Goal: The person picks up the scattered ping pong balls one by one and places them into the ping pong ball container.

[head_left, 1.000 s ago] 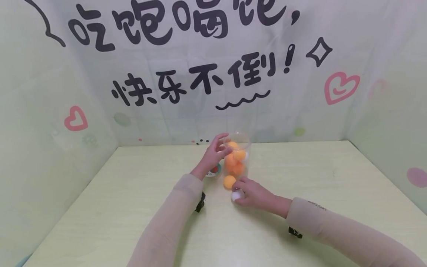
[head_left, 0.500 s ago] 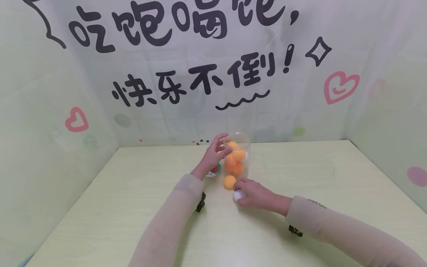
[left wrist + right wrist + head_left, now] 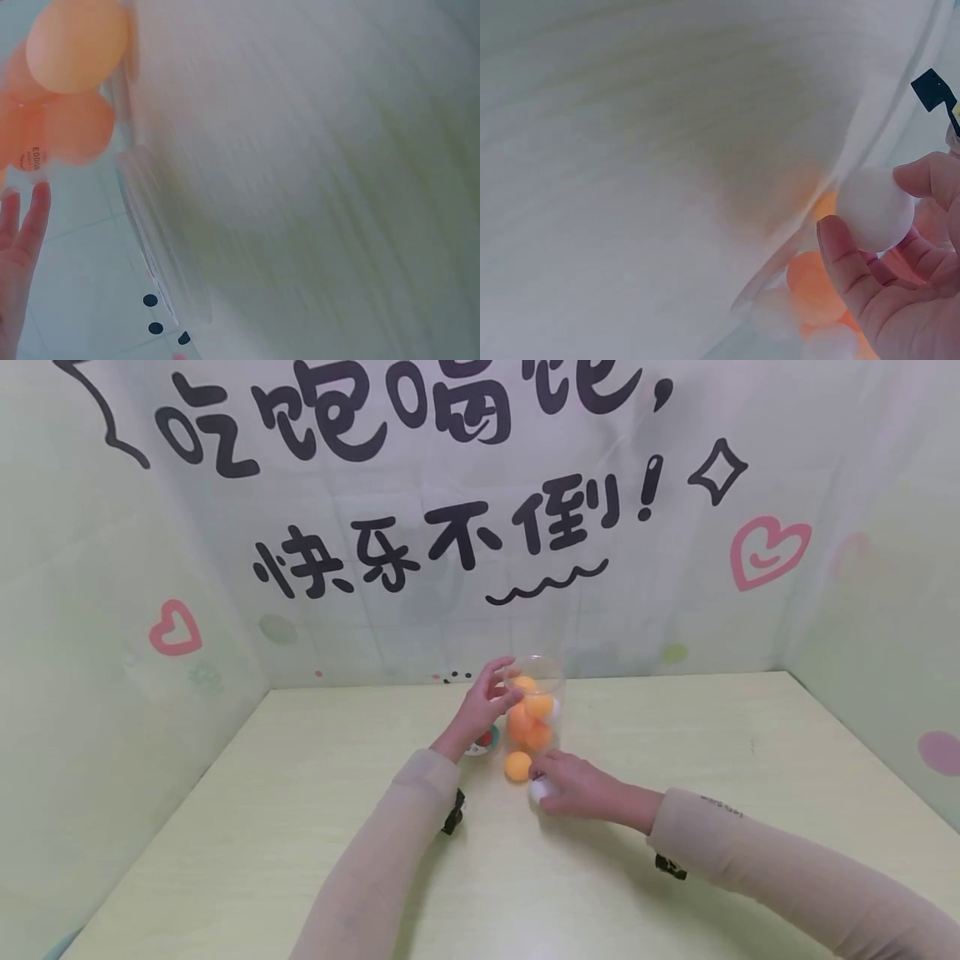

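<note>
A clear plastic cup stands upright near the back of the table, holding orange and white ping-pong balls. My left hand curves round the cup's left side near its rim; in the left wrist view its fingertips touch the cup wall. My right hand pinches a white ping-pong ball between thumb and fingers, low in front of the cup. Just left of that ball, a loose orange ping-pong ball lies on the table before the cup's base.
A flat round item with a red and teal print lies left of the cup, partly hidden by my left wrist. Behind the table hangs a printed cloth wall, with pale walls on both sides.
My right hand has shifted slightly to the right with the white ping-pong ball, away from the loose orange one. My left hand stays at the cup.
</note>
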A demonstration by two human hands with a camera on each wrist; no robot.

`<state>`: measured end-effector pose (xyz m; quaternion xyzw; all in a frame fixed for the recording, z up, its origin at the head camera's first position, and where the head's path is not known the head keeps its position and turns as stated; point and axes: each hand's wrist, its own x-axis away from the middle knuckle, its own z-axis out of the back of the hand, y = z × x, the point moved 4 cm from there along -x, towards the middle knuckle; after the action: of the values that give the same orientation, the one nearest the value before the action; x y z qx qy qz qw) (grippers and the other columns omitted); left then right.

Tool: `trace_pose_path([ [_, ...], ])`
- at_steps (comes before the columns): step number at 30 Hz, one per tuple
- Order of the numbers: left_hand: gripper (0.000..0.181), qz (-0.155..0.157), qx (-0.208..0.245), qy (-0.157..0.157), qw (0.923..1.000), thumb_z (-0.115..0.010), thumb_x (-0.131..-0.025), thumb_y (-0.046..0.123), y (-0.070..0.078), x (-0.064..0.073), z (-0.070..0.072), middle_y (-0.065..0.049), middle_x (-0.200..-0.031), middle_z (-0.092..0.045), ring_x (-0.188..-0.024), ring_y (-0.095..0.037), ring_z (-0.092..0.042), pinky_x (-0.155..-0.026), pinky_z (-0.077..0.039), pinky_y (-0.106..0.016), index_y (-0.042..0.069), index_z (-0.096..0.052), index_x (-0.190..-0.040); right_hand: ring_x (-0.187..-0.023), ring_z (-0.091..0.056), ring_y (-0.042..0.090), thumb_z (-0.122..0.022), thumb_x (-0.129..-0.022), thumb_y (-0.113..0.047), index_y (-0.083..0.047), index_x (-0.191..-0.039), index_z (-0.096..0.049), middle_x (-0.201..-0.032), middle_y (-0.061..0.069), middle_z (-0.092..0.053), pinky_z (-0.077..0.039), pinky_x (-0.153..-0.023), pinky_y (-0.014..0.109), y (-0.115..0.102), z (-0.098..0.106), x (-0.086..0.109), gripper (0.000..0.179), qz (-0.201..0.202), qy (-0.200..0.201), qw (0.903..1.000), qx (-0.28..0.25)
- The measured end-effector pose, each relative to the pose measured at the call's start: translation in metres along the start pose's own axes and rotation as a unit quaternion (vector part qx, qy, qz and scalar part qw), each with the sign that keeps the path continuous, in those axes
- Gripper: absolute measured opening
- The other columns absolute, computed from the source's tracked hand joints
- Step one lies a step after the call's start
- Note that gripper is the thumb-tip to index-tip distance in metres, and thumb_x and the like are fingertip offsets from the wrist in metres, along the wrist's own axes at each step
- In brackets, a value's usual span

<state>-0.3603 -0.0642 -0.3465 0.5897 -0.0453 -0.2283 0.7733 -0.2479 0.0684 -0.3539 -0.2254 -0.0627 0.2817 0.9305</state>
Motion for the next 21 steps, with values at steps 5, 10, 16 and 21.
trace_pose_path([
  [5,0.056,-0.003,-0.002,0.003,1.0,-0.057,-0.091,0.024,0.0,0.0,0.0,-0.006,-0.138,-0.044,-0.114,-0.025,-0.051,-0.088,-0.047,-0.041,0.023,-0.03,-0.139,-0.079,-0.05,0.017,-0.065,-0.075,-0.006,-0.005,-0.098,-0.058,-0.092,0.003,-0.056,-0.046,-0.07,0.029,-0.002,0.007,-0.001,0.024,0.02,-0.006,0.9997,0.008],
  [10,0.059,-0.012,0.007,-0.001,0.9999,-0.059,-0.089,0.031,0.001,-0.001,0.0,-0.008,-0.138,-0.044,-0.114,-0.026,-0.051,-0.089,-0.047,-0.042,0.022,-0.03,-0.14,-0.08,-0.05,0.018,-0.064,-0.076,-0.006,-0.003,-0.099,-0.058,-0.094,0.004,-0.055,-0.046,-0.071,0.03,-0.003,0.013,-0.002,0.024,0.017,-0.017,0.9997,0.011],
  [16,0.062,-0.012,0.005,-0.006,0.9999,-0.059,-0.088,0.033,0.001,0.0,0.0,-0.008,-0.139,-0.043,-0.115,-0.027,-0.05,-0.091,-0.046,-0.043,0.019,-0.028,-0.141,-0.079,-0.05,0.017,-0.065,-0.077,-0.007,-0.005,-0.1,-0.058,-0.097,0.004,-0.053,-0.047,-0.07,0.03,-0.003,0.018,-0.003,0.024,0.005,-0.025,0.9994,0.025],
  [21,0.065,-0.015,0.008,-0.008,0.9998,-0.059,-0.086,0.038,0.0,-0.001,-0.001,-0.008,-0.138,-0.043,-0.115,-0.027,-0.05,-0.092,-0.045,-0.044,0.019,-0.028,-0.14,-0.079,-0.05,0.017,-0.065,-0.075,-0.005,-0.004,-0.1,-0.059,-0.096,0.004,-0.055,-0.047,-0.071,0.029,-0.004,0.027,-0.003,0.025,0.02,-0.013,0.9991,0.036],
])
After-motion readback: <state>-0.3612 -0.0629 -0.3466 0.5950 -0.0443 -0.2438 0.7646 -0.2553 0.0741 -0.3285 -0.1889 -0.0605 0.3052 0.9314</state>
